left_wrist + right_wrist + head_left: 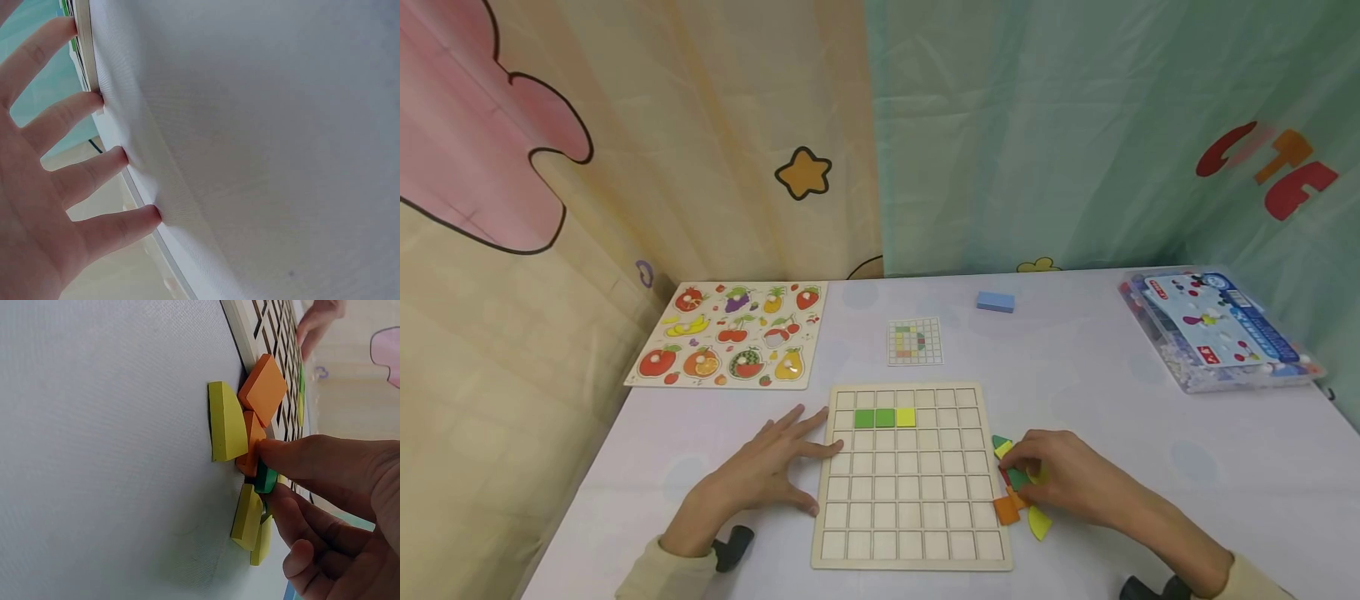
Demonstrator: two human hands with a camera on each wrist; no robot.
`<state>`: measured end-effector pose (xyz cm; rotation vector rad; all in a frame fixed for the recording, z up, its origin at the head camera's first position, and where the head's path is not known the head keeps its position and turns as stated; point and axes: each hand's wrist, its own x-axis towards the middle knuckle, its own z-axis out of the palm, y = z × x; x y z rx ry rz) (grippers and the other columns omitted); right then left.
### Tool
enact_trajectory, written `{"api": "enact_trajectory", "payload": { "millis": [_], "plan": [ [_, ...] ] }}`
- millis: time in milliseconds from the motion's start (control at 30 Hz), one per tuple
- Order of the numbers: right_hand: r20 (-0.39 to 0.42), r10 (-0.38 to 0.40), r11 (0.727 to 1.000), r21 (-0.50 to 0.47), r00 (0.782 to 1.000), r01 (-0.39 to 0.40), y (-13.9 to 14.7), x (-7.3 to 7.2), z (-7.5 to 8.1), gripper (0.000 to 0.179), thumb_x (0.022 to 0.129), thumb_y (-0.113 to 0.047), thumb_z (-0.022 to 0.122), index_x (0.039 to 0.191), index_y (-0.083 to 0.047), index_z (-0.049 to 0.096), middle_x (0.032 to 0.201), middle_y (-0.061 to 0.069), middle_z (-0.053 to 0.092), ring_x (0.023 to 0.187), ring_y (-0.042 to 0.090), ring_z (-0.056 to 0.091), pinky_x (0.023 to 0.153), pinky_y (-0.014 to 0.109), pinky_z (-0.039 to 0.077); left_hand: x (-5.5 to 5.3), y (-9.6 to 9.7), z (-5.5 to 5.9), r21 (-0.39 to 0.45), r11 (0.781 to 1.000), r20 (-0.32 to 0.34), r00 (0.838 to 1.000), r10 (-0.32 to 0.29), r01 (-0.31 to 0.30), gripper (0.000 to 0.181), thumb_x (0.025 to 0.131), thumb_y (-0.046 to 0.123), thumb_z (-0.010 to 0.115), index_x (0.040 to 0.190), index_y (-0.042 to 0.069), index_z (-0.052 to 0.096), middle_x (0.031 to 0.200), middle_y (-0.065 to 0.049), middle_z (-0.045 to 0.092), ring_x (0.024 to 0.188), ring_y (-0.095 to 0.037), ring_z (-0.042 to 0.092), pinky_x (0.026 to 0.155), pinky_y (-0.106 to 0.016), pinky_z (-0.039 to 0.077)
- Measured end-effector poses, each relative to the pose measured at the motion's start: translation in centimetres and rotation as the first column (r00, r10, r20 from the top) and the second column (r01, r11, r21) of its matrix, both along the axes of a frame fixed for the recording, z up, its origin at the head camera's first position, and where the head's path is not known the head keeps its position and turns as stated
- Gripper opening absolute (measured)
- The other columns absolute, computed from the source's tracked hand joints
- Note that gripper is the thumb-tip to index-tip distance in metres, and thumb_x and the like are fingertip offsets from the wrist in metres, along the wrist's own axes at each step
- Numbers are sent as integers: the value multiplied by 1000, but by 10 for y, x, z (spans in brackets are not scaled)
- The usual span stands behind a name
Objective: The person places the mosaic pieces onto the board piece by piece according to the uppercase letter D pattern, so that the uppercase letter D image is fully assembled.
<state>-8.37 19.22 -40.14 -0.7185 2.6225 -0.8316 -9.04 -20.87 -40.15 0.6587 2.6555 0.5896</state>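
Observation:
A wooden grid board [917, 517] lies flat on the table, with two green squares [875, 418] and one yellow square [906, 417] side by side in its second row. Spread wide, my left hand [767, 467] rests at the board's left edge, its fingertips on the edge and the tabletop. My right hand [1063, 475] is beside the board's right edge, over a small pile of coloured blocks. Its thumb and fingers pinch a green block [267, 478]. Around it lie an orange square [264, 390], another orange block [251, 440] and yellow curved-edge blocks [226, 422].
Beyond the board lies a small pattern card [914, 342] with a coloured grid. A fruit puzzle board [730, 333] is at the back left, a blue block [996, 302] at the back, and a clear plastic box [1221, 329] at the back right. Curtains hang behind the table.

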Motion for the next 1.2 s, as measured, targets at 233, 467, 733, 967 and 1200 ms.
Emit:
{"api": "enact_trajectory", "payload": {
  "millis": [233, 467, 733, 967, 1200],
  "plan": [
    [11, 19, 1000, -22, 1000, -18, 1, 0, -1, 28, 73, -9, 84, 100, -16, 76, 87, -15, 61, 74, 2, 52, 63, 23, 48, 0, 0, -1, -1, 1000, 8, 1000, 6, -6, 80, 57, 39, 92, 131, 23, 65, 159, -10, 31, 146, -46, 14, 109, -72, 14],
    [-31, 26, 999, -32, 999, -27, 2, 0, 0, 26, 74, -8, 82, 98, -15, 76, 82, -14, 58, 70, 2, 48, 59, 22, 45, 0, 0, 0, 7, 1000, 7, 1000, 0, 0, 80, 57, 39, 91, 131, 23, 65, 158, -11, 31, 146, -46, 14, 109, -72, 14],
    [-69, 8, 998, -58, 998, -12, -13, -11, 5, 22, 78, -8, 81, 98, -11, 75, 82, -12, 57, 72, 5, 49, 62, 21, 46, 0, 0, -1, 1, 1000, 7, 1000, 6, -6, 80, 57, 39, 92, 131, 23, 65, 158, -11, 31, 146, -45, 14, 110, -72, 14],
    [-88, -9, 996, -93, 996, 1, -45, -25, 1, 21, 78, -6, 80, 99, -7, 76, 81, -9, 58, 72, 9, 50, 62, 22, 46, 0, 0, -1, 1, 1000, 5, 1000, 9, -9, 80, 57, 38, 92, 131, 22, 65, 158, -11, 31, 146, -45, 14, 109, -72, 14],
    [-146, 11, 993, -116, 989, -28, -72, -36, -7, 20, 77, -3, 80, 97, -5, 77, 83, -5, 64, 70, 7, 52, 63, 21, 48, -1, 0, -2, 4, 1000, 8, 1000, 10, -10, 80, 57, 39, 92, 131, 23, 65, 158, -11, 31, 146, -45, 14, 110, -71, 14]
  ]
}}
